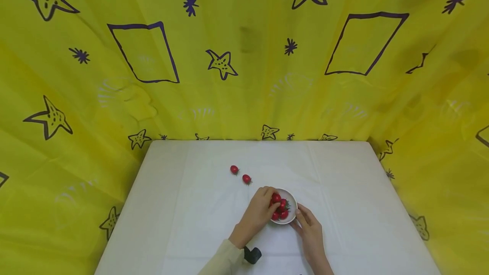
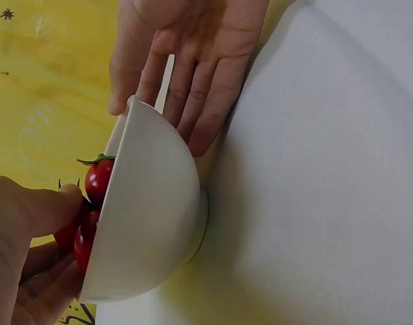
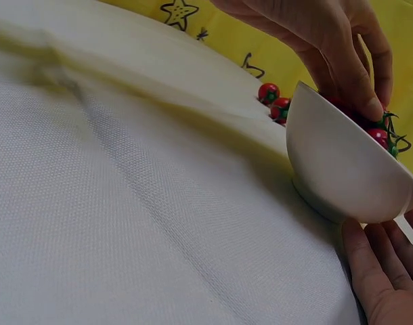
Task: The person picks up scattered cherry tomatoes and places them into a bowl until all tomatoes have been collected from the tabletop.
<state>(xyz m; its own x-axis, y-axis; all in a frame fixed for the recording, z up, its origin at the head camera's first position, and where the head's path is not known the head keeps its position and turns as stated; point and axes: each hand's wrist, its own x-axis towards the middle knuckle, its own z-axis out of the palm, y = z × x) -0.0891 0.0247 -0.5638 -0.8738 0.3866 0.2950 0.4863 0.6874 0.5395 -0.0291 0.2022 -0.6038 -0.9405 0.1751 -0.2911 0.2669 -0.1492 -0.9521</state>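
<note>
A white bowl [image 1: 292,215] on the white table holds several red cherry tomatoes [image 1: 284,204] with green stems. My left hand [image 1: 261,208] reaches over the bowl's left side and pinches a cherry tomato [image 2: 68,233] between thumb and fingers at the rim. On the opposite side, my right hand [image 1: 310,226] holds the bowl, its thumb at the rim and its fingers below. A thin white tab [image 2: 165,84] projects from the bowl toward the right palm in the left wrist view. The left fingertips are partly hidden behind tomatoes.
Two loose cherry tomatoes, one farther off [image 1: 234,169] and one nearer [image 1: 246,179], lie on the table [image 1: 198,207] beyond the left hand. A black device [image 1: 252,255] sits by the left wrist. Yellow curtain [image 1: 244,105] with drawn stars surrounds the table's back and sides.
</note>
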